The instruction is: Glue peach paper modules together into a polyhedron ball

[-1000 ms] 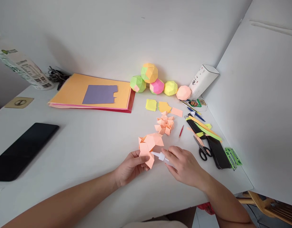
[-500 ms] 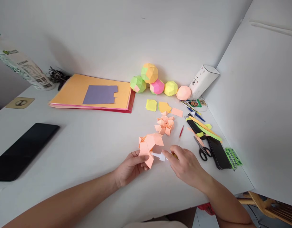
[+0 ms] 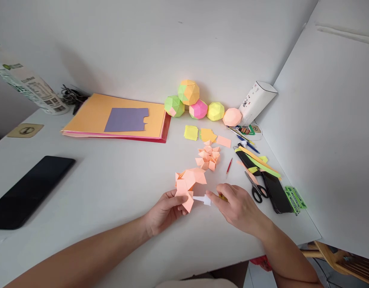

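Observation:
My left hand pinches a peach folded-paper piece between thumb and fingers, low over the white desk. Several joined facets make up this piece, and a pointed flap hangs below the thumb. In my right hand is a glue bottle with a white nozzle; the fingers wrap round its body and hide most of it. The nozzle's thin tip points left and meets the edge of the peach flap. Just behind the held piece lies a pile of small folded peach paper units.
Several finished paper balls line the wall. Coloured sheets lie at left, with a tablet-like black device nearer. At right are scissors, a black phone, a red pencil and a white box.
The glue nozzle has shifted slightly right and down along the peach flap's edge, with my right hand moving a little the same way. My left hand stays almost still.

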Demonstrator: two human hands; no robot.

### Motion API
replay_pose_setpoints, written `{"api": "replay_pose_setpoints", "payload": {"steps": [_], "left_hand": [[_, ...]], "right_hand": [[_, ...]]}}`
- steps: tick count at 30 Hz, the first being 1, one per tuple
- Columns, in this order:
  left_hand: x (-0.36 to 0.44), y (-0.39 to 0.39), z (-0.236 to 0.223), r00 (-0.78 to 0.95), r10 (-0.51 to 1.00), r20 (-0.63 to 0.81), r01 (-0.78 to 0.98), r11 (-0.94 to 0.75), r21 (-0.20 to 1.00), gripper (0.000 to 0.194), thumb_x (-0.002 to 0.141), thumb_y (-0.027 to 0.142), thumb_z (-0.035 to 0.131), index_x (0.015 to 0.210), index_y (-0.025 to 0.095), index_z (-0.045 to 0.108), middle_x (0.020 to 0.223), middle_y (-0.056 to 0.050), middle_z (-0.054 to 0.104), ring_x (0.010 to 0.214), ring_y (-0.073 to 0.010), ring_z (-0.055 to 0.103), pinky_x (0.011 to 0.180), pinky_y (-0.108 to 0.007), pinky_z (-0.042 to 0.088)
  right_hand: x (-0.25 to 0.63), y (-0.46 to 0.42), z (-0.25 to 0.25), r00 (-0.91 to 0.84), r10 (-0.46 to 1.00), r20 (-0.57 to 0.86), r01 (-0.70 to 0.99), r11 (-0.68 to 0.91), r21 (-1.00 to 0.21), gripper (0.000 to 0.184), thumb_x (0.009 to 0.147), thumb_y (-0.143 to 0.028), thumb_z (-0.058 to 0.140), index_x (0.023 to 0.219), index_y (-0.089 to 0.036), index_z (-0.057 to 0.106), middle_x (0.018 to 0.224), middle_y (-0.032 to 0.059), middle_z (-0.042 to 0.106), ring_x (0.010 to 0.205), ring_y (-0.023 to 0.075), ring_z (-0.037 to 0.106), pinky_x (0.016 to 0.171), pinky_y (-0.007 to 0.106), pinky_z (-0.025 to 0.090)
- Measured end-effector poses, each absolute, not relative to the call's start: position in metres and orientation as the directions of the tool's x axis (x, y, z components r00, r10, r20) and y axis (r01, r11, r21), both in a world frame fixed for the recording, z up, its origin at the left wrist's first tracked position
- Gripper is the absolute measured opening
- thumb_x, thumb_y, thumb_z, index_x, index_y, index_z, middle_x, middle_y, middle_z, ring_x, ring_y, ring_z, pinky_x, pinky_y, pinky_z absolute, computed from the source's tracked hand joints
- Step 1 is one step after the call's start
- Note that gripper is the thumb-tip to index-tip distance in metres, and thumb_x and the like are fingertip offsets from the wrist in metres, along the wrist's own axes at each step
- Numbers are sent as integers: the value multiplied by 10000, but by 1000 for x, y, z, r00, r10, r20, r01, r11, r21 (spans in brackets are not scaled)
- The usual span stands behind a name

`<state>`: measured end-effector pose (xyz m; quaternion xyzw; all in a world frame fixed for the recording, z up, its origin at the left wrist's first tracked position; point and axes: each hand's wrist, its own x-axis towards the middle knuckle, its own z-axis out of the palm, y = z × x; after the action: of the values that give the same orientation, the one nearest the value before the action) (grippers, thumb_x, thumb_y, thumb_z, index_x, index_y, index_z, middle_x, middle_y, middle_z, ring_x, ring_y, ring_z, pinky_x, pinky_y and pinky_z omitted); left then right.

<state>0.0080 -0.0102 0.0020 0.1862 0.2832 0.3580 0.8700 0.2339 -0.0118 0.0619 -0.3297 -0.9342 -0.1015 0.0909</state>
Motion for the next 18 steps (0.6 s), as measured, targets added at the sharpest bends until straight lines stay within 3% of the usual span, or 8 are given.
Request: {"api": "replay_pose_setpoints", "payload": {"steps": [8, 14, 18], "left_hand": [[8, -9, 3, 586, 721, -371, -503, 682, 531, 185, 751, 204, 644, 587, 138, 590, 553, 3, 518, 540, -101, 471, 565, -224, 396], [7, -10, -2, 609, 700, -372, -479, 699, 531, 184, 767, 212, 628, 600, 138, 615, 571, -7, 520, 564, -107, 471, 594, -229, 398], [7, -9, -2, 602, 722, -340, -469, 665, 582, 215, 770, 226, 623, 576, 135, 607, 574, -10, 511, 573, -107, 454, 598, -227, 388]], "right_hand": [[233, -7, 64, -720, 610, 331, 648, 762, 7, 409, 794, 8, 347, 1134, -158, 502, 802, 46, 486, 655, 128, 473, 532, 238, 389], [230, -7, 62, -732, 648, 212, 634, 761, -136, 373, 805, -49, 370, 1140, -141, 506, 837, 61, 495, 658, 140, 500, 535, 250, 435], [232, -6, 68, -700, 706, 107, 652, 694, -306, 290, 842, -164, 476, 1132, -162, 486, 933, 80, 547, 726, 155, 558, 589, 266, 478]]}}
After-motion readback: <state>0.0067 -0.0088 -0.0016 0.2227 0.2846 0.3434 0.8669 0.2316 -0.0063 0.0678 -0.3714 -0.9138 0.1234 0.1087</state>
